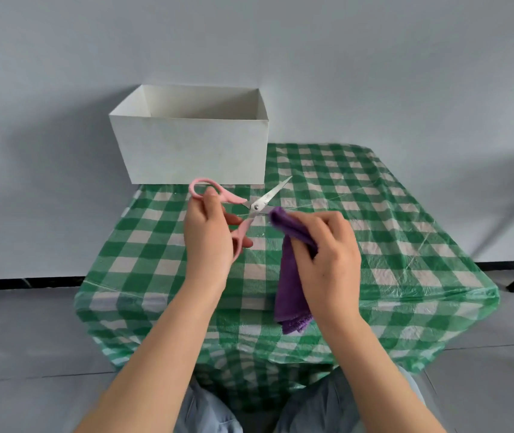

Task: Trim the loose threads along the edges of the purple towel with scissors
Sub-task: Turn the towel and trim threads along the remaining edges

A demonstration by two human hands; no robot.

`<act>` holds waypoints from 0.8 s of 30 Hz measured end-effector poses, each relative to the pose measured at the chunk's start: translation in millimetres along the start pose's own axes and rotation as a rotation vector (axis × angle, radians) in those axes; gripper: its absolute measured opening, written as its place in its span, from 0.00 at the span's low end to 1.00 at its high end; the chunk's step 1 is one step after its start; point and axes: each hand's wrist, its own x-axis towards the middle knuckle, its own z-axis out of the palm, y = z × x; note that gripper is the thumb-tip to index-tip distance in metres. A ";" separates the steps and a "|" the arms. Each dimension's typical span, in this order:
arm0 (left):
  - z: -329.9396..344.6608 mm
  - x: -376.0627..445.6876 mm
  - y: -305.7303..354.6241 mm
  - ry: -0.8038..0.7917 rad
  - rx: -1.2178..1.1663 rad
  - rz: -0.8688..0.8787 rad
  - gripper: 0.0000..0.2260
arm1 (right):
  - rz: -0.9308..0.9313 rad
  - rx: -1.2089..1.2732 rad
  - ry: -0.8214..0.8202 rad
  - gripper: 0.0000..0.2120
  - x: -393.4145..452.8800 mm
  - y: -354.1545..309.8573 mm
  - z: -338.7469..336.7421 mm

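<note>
- Green-and-white checked plastic cloth [390, 232] covers the small table — it drapes over the near edge, glossy and creased.
- White open-topped box [193, 145] sits at the table's far left corner, against the pale grey wall [249, 42].
- Grey floor [15, 332] all round, with a dark skirting strip at the wall's foot.
- Left hand [209, 242] grips the pink-handled scissors [249, 210], fingers through the loops, blades parted and pointing up to the right.
- Right hand [327, 254] is curled round the purple towel [287, 282] — its top fold sits right at the blades, the rest hanging above the cloth.
- Pale blue trousers show at the bottom.
</note>
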 end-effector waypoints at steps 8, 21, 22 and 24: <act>18.9 19.7 -0.3 -0.082 0.013 0.037 0.13 | -0.028 0.092 -0.094 0.10 37.4 6.1 18.8; 50.8 78.8 -8.7 -0.162 0.078 0.032 0.13 | -0.188 -0.035 -0.117 0.09 83.1 51.5 61.0; 51.4 81.2 -9.9 -0.165 0.081 0.034 0.13 | -0.200 -0.039 -0.111 0.09 84.2 52.4 63.1; 53.2 86.1 -13.1 -0.164 0.078 0.043 0.13 | -0.220 -0.045 -0.094 0.09 84.5 55.2 69.3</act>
